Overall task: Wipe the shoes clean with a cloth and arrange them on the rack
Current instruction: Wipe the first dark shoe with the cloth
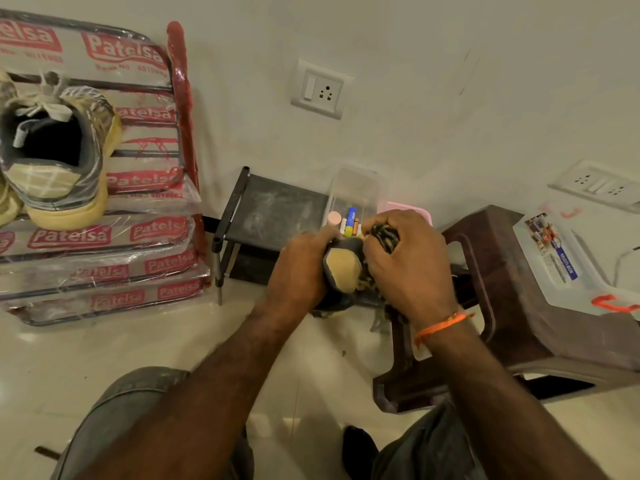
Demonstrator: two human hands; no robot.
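Note:
A grey and tan sneaker (pixel 341 268) is held up in front of me, heel toward the camera. My left hand (pixel 301 265) grips its left side. My right hand (pixel 408 265) presses a dark patterned cloth (pixel 384 235) against its right side, fingers curled round the cloth. A matching sneaker (pixel 59 150) with a yellow sole sits on the plastic-wrapped metal rack (pixel 114 233) at the left. Part of another shoe (pixel 7 202) shows at the left edge.
A small dark low rack (pixel 273 209) stands by the wall with a clear box of batteries (pixel 353 199) and a pink basket (pixel 408 209). A brown plastic stool (pixel 512 306) at the right carries a clear lidded box (pixel 568 265). My knees fill the bottom.

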